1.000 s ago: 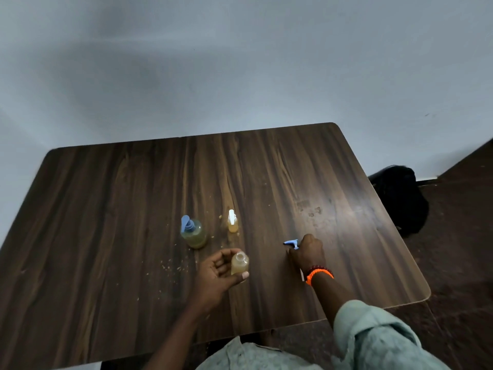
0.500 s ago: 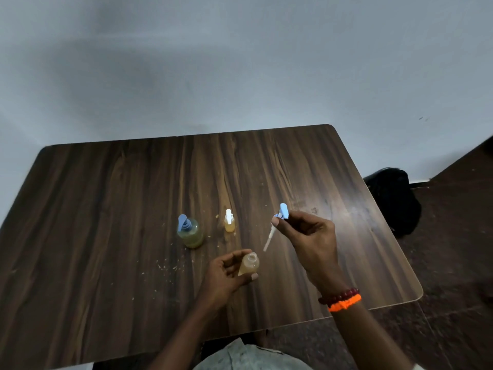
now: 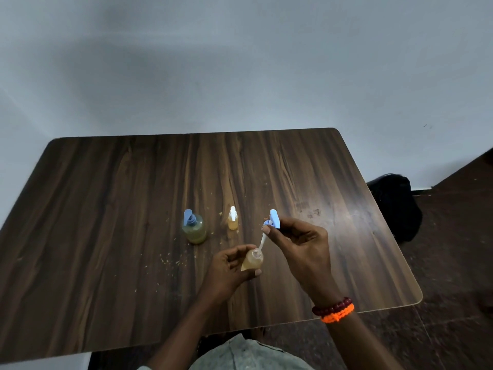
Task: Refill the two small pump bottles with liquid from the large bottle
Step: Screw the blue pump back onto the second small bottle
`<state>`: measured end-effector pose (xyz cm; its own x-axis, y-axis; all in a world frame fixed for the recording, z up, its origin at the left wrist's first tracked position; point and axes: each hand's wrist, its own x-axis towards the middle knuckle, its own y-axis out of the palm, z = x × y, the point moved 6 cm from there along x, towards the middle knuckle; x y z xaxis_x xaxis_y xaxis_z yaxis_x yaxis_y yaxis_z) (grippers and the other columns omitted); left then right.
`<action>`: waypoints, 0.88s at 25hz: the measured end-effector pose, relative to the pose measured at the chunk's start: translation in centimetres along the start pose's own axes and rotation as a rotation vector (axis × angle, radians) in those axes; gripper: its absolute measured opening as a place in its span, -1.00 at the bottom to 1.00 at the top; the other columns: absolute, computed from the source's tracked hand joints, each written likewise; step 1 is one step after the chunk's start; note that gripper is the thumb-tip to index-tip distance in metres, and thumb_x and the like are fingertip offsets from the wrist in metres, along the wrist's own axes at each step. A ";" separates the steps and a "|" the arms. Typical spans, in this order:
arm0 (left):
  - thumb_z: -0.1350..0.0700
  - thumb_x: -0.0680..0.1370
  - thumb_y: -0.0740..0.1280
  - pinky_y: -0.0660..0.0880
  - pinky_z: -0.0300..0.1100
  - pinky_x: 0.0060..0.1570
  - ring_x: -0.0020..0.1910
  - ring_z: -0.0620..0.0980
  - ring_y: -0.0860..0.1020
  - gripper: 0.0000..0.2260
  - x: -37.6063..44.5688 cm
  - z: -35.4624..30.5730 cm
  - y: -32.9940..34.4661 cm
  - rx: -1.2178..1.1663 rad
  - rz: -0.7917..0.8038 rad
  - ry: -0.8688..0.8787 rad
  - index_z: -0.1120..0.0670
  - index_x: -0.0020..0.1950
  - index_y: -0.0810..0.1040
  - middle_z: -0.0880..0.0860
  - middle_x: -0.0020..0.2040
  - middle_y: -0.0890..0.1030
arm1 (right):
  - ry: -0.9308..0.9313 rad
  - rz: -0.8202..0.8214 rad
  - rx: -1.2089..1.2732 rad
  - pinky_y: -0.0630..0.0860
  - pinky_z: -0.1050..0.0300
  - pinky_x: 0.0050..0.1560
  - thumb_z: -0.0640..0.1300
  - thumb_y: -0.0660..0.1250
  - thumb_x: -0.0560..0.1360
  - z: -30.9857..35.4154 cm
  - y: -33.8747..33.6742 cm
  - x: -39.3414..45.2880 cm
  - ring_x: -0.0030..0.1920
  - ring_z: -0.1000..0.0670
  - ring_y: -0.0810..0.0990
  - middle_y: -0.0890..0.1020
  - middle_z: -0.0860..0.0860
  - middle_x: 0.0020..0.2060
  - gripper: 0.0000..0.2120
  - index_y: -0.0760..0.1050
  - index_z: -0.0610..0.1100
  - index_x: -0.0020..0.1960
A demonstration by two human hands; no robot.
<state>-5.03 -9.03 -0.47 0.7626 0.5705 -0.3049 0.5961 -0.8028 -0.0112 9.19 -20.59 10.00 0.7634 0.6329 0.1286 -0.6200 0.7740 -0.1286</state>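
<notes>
Right hand (image 3: 301,244) pinches blue pump head (image 3: 274,218), dip tube's tip at the bottle's mouth | left hand (image 3: 229,271) grips open small amber bottle (image 3: 253,260), tilted, above wooden table (image 3: 106,209) | beyond: capped small pump bottle (image 3: 233,218) and large green-tinted bottle (image 3: 194,228), standing apart | crumbs (image 3: 168,260) on tabletop

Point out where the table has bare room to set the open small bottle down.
Bare wood lies left of the large blue-pump bottle to the dark wooden table's left edge, across its far half, and right of the right hand. Crowded: between that bottle, the small white-pump bottle and both hands.
</notes>
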 end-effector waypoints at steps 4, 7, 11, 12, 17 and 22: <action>0.31 0.38 0.63 0.66 -0.01 0.23 0.24 -0.02 0.70 -0.53 -0.2 0.0 -0.2 -0.010 0.005 -0.006 -0.12 0.16 0.70 -0.08 0.18 0.76 | -0.029 0.012 0.011 0.71 0.08 0.09 -0.18 0.56 0.45 -0.2 -0.1 0.2 0.04 0.00 0.78 0.79 -0.05 0.00 -0.69 0.70 -0.25 0.17; 0.31 0.39 0.62 0.68 -0.04 0.20 0.24 -0.04 0.70 -0.53 -0.3 -0.5 -0.2 -0.014 0.013 0.009 -0.11 0.18 0.69 -0.09 0.19 0.76 | -0.038 0.018 -0.036 0.71 0.10 0.09 -0.12 0.55 0.44 -0.7 0.2 0.1 0.04 0.05 0.77 0.79 -0.03 0.00 -0.67 0.71 -0.22 0.16; 0.28 0.40 0.62 0.65 0.05 0.26 0.26 -0.07 0.69 -0.50 -0.2 -1.1 -0.1 -0.026 0.028 0.034 -0.09 0.26 0.67 -0.11 0.23 0.74 | 0.011 0.050 -0.126 0.72 -0.04 0.09 -0.06 0.57 0.44 -2.4 0.9 -0.5 0.04 0.06 0.76 0.79 0.04 -0.01 -0.68 0.73 -0.15 0.15; 0.29 0.40 0.62 0.65 0.08 0.26 0.27 -0.05 0.69 -0.49 -0.1 -1.2 -0.1 -0.035 0.031 0.037 -0.08 0.28 0.66 -0.10 0.24 0.74 | 0.020 0.064 -0.162 0.72 -0.07 0.09 -0.04 0.58 0.45 -2.9 1.0 -0.7 0.05 0.06 0.76 0.79 0.07 0.00 -0.69 0.73 -0.12 0.16; 0.32 0.42 0.60 0.63 0.21 0.26 0.29 0.03 0.69 -0.46 0.2 -1.2 0.0 -0.053 0.037 0.049 -0.08 0.31 0.65 -0.01 0.28 0.73 | 0.071 0.087 -0.238 0.70 -0.12 0.09 0.11 0.54 0.44 -4.1 1.4 -1.9 0.07 0.10 0.73 0.78 0.17 -0.01 -0.65 0.73 0.01 0.17; 0.34 0.43 0.59 0.64 0.22 0.25 0.27 0.02 0.70 -0.47 0.1 -1.2 0.0 -0.055 0.042 0.045 -0.04 0.32 0.65 -0.01 0.26 0.73 | 0.073 0.069 -0.252 0.69 -0.11 0.07 0.12 0.56 0.42 -4.0 1.4 -2.0 0.06 0.10 0.72 0.77 0.21 -0.03 -0.70 0.73 0.10 0.13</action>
<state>-4.64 -8.77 0.67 0.7971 0.5444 -0.2612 0.5751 -0.8163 0.0534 7.53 -20.86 5.67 0.7374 0.6742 0.0412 -0.6137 0.6942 -0.3762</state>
